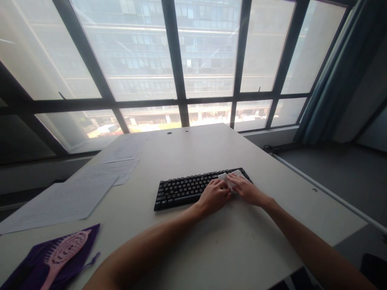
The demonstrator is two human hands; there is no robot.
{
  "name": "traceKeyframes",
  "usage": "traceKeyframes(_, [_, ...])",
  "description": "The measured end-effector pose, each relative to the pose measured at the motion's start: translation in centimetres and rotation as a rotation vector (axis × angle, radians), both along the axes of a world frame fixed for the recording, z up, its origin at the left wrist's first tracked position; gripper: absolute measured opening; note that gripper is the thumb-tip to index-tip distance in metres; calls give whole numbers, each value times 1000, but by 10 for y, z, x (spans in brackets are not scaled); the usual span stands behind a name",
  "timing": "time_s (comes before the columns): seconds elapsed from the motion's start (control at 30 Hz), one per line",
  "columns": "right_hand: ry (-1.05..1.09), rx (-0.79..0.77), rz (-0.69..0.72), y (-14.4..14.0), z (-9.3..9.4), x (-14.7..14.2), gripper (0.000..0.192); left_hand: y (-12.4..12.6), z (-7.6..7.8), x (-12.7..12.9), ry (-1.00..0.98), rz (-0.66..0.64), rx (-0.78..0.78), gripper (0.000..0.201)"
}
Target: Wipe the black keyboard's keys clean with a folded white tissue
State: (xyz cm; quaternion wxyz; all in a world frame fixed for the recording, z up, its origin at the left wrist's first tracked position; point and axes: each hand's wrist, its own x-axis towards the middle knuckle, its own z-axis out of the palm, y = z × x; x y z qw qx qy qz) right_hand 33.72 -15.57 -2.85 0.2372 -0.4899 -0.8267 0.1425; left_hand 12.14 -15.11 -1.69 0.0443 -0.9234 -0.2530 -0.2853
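Note:
A black keyboard (184,189) lies across the middle of a white table (248,241). A white folded tissue or cloth (232,177) rests on the keyboard's right end. My left hand (215,195) lies on the keys just left of the cloth, its fingertips touching the cloth. My right hand (246,189) presses on the cloth from the right, fingers laid over it. Both forearms reach in from the bottom of the view.
Sheets of printed paper (69,193) lie on the table's left side. A pink hairbrush (65,251) rests on a purple pouch (36,266) at the front left corner. Large windows (193,60) run behind the table; a blue curtain (338,80) hangs at right.

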Motion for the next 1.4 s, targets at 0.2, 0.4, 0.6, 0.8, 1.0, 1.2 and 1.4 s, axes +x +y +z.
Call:
traceKeyframes(0.2, [31,54,-50,3,-3,1,52,-2,2,-1,5,5,-2,21])
traceKeyframes(0.4, [19,90,-44,5,-8,1,53,-3,2,-1,87,6,21,23])
traceKeyframes(0.6, [34,106,-49,6,-11,0,54,-4,1,0,103,12,-2,24])
traceKeyframes(0.8, [8,110,-61,4,-9,-2,53,-3,2,1,50,-14,-54,22])
traceKeyframes(1.0, [12,135,-82,3,-8,-5,48,-4,4,0,29,-54,-92,33])
traceKeyframes(1.2, [-2,128,-77,4,-9,-4,51,-4,5,-1,55,-66,-136,37])
traceKeyframes(1.4, [46,133,-76,6,-12,-2,50,-4,5,-2,82,-71,-150,39])
